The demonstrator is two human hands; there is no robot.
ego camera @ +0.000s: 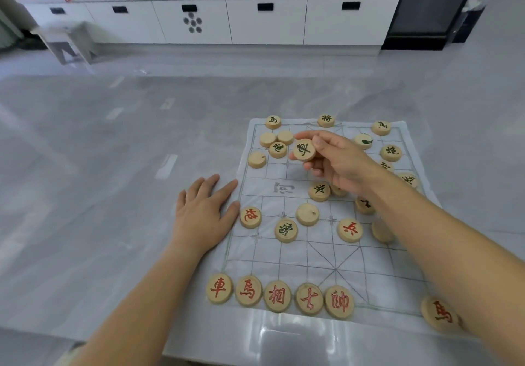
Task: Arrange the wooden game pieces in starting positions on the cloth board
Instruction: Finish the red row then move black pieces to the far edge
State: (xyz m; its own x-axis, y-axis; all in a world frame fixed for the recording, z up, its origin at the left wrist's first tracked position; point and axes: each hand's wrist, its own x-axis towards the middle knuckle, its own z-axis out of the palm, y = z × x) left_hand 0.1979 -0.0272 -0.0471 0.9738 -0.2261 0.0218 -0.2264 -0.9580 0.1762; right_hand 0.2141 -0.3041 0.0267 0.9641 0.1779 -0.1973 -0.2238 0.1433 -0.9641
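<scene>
A white cloth board with a drawn grid lies on the grey floor. My right hand pinches a black-lettered wooden piece above the board's far left part. My left hand rests flat on the floor, its fingers touching the cloth's left edge. Several red-lettered pieces stand in a row along the near edge, and another red piece sits at the near right corner. Black-lettered pieces and blank-faced pieces are scattered over the far half. Loose pieces lie mid-board; my right forearm hides some.
A low white cabinet with a cluttered top runs along the far wall. A small grey stool stands at the far left, and a dark appliance at the far right. Glossy grey floor surrounds the cloth.
</scene>
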